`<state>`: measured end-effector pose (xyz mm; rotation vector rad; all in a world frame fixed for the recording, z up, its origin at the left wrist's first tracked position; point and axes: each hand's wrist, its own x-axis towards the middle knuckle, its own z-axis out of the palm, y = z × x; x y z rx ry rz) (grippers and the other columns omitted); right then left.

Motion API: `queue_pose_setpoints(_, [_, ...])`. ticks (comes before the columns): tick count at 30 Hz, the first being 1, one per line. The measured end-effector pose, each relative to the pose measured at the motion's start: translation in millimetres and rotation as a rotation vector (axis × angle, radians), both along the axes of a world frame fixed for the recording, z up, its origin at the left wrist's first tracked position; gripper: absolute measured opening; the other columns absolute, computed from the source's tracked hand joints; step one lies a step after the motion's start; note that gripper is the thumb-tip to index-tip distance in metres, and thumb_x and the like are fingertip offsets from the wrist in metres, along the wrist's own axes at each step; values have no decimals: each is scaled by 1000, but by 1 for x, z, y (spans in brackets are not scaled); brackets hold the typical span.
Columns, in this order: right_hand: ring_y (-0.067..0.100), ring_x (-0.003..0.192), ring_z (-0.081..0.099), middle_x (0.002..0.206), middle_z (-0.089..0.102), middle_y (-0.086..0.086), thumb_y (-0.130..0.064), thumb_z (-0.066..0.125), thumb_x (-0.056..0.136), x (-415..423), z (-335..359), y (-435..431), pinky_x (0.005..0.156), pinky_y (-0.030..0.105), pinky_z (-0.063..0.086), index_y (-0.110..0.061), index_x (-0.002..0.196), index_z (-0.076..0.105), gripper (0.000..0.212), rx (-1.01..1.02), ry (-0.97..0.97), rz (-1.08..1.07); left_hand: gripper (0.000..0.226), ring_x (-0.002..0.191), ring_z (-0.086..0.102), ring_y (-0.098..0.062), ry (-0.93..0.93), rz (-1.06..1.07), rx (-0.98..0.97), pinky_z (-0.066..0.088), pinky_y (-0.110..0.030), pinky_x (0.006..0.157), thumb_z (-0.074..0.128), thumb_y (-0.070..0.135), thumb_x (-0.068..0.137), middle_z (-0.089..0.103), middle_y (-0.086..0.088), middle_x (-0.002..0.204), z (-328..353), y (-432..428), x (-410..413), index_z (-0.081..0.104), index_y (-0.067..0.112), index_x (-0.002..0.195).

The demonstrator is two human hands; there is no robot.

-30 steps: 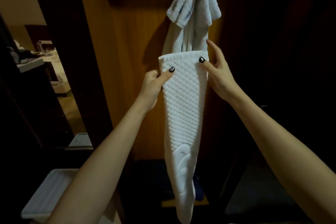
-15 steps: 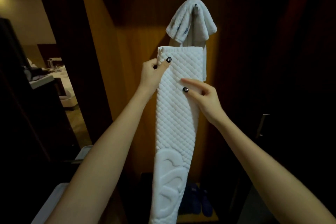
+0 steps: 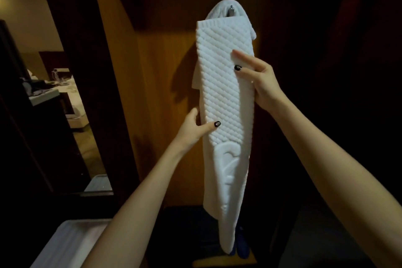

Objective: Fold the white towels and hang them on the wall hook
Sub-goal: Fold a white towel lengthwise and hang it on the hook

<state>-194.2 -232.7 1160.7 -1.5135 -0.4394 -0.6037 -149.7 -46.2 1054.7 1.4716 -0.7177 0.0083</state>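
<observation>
Currently left hand, right hand pinch edges of long quilted white towel.

The held towel hangs lengthwise in the middle, before the wall panel. Its top edge lies just under the hook and covers most of the hung towel, which is draped over this hook behind it. The left hand pinches the left edge of the held towel lower down, thumb on the front, and the right hand holds the right edge higher up. At the far left an opening shows a bed deeper in the room, and a tray lies in the lower left corner, nearest to the viewer.
</observation>
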Motion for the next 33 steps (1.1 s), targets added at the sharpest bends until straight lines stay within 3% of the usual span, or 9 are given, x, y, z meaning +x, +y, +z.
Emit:
queue_pose_setpoints(3, [7, 105, 66, 110, 71, -16, -2, 64, 84, -3, 9, -9, 79, 19, 54, -35, 103, 73, 39, 34, 9, -35, 38, 97, 64, 1, -66, 95, -102, 51, -16, 79, 61, 14, 91, 65, 7, 106, -5, -12, -11, 42, 27, 121])
queue_pose_setpoints(6, [-4, 96, 65, 110, 68, -22, -8, 66, 80, -7, 17, -19, 71, 15, 53, -38, 102, 73, 38, 46, 57, -96, 20, 80, 64, 0, -70, 127, -194, 49, -14, 68, 55, 10, 94, 66, 5, 89, -8, -18, -18, 50, 24, 107])
queue_pose_setpoints(8, [-4, 97, 63, 113, 64, -23, -9, 64, 79, -8, 20, -26, 69, 13, 52, -39, 103, 71, 39, 63, 90, -110, 18, 81, 62, -4, -84, 110, -197, 50, -18, 70, 60, 6, 90, 64, 2, 91, -7, -20, -19, 55, 21, 99])
queue_pose_setpoints(11, [6, 109, 56, 118, 60, -21, -10, 61, 81, -8, 22, -34, 75, 18, 50, -41, 103, 68, 39, 87, 123, -124, 26, 89, 62, -1, -89, 38, -191, 52, -18, 75, 65, -2, 84, 64, 2, 97, -2, -23, -20, 58, 20, 98])
queue_pose_setpoints(17, [12, 116, 52, 121, 58, -17, -12, 61, 78, -6, 17, -34, 84, 27, 49, -40, 103, 67, 38, 155, 152, -116, 42, 86, 62, 3, -94, -79, -115, 48, -13, 74, 70, -4, 79, 63, 3, 96, -1, -27, -21, 53, 26, 103])
queue_pose_setpoints(22, [12, 114, 54, 119, 59, -17, -13, 62, 75, -1, 10, -33, 85, 27, 50, -40, 101, 69, 38, 160, 173, -119, 25, 84, 59, -5, -295, 139, -57, 48, -20, 76, 70, -3, 79, 61, 6, 87, -15, -33, -22, 57, 18, 85])
queue_pose_setpoints(25, [8, 110, 56, 115, 61, -21, -7, 59, 81, 4, 5, -32, 83, 24, 49, -39, 101, 69, 39, 153, 183, -128, 22, 87, 52, 5, -457, 239, -67, 41, -10, 79, 65, -4, 76, 51, 8, 89, -24, -39, -23, 56, 16, 81])
queue_pose_setpoints(28, [13, 113, 57, 119, 59, -14, -9, 61, 78, 5, 3, -32, 79, 23, 52, -39, 100, 70, 38, 195, 191, -113, 23, 93, 51, 13, -319, 143, -59, 40, -5, 80, 62, 5, 80, 53, 12, 93, -26, -39, -21, 58, 27, 81])
queue_pose_setpoints(33, [15, 105, 65, 119, 62, -4, -15, 63, 70, 5, 4, -32, 75, 26, 56, -37, 102, 70, 39, 272, 214, -26, 19, 80, 60, 6, -196, -53, -47, 46, -13, 73, 61, 6, 83, 67, 21, 80, -20, -33, -12, 62, 24, 89])
